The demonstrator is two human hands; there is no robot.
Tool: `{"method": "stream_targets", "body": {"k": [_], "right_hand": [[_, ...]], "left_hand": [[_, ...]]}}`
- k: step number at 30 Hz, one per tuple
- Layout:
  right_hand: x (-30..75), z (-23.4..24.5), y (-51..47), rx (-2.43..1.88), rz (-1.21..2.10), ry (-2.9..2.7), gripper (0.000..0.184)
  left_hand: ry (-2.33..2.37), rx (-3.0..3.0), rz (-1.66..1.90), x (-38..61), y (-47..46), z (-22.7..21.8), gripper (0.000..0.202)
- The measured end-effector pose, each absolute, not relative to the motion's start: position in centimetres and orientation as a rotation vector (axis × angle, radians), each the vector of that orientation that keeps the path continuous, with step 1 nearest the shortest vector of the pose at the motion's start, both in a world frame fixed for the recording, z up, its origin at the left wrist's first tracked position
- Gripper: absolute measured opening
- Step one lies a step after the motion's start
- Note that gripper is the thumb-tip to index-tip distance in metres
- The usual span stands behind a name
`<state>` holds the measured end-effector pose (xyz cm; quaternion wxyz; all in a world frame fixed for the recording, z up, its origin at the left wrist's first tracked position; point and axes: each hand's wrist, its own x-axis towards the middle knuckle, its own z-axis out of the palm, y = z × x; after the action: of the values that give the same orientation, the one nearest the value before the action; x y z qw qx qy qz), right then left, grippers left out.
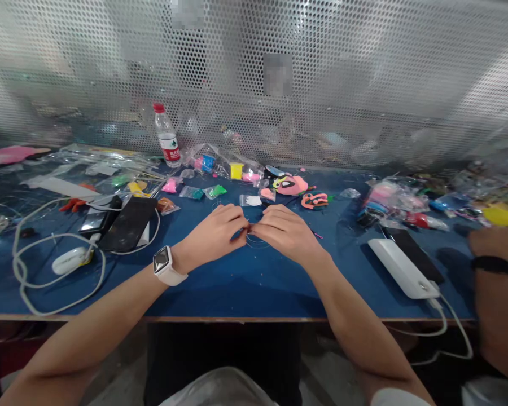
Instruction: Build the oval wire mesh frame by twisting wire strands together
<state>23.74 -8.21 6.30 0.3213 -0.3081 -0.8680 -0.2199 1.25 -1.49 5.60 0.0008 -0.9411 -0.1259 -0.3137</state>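
Note:
My left hand [224,228] and my right hand [285,231] meet over the middle of the blue table [237,287], fingertips pinched together. Whatever sits between them is too small and too covered by the fingers to make out. Just beyond the hands lie a small bag with white clay [253,201] and a peach lump in film [267,194]. A pink clay figure [291,185] with a large eye rests behind my right hand, beside an orange and dark clay piece [315,201]. Bags of green clay [217,191] and teal clay [197,194] are beyond my left hand.
A water bottle [167,138] stands at the back against the perforated metal panel [237,84]. Phones [129,224] and a looped white cable [23,282] lie at left. At right are a white power bank [400,268] and a co-worker's arm [497,282].

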Motion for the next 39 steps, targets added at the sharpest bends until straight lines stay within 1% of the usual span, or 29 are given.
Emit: {"method": "stream_targets", "body": {"k": [5, 10, 16, 25, 30, 33, 36, 39], "right_hand": [[24.0, 6.4, -8.0, -0.768, -0.562, -2.309, 0.03], [24.1, 6.3, -8.0, -0.723, -0.554, -2.339, 0.03], [24.3, 6.1, -8.0, -0.697, -0.472, -2.401, 0.03], [24.4, 6.4, -8.0, -0.701, -0.451, -2.44, 0.034], [24.7, 6.3, -7.8, -0.783, -0.496, -2.428, 0.026], [25.1, 6.0, -7.3, -0.829, -0.59, -2.405, 0.022], [25.3, 5.6, -6.9, -0.884, -0.617, -2.347, 0.022], [25.1, 5.0, -6.8, -0.906, -0.604, -2.194, 0.022]], "left_hand": [[-0.364, -3.037, -1.01, 1.3, -1.4, 5.5, 0.02], [-0.431, -3.208, -1.124, 1.3, -1.0, 4.9, 0.015], [-0.447, -3.398, -1.231, 1.6, -0.7, 4.4, 0.015], [-0.451, -3.456, -1.238, 1.7, -0.6, 3.9, 0.013], [-0.53, -3.419, -1.313, 1.9, -0.9, 3.7, 0.015], [-0.685, -3.416, -1.435, 2.1, -0.9, 3.5, 0.016], [-1.073, -3.433, -1.678, 2.2, -0.5, 3.1, 0.005], [-1.269, -3.509, -1.803, 2.2, -0.2, 3.0, 0.018]]}}
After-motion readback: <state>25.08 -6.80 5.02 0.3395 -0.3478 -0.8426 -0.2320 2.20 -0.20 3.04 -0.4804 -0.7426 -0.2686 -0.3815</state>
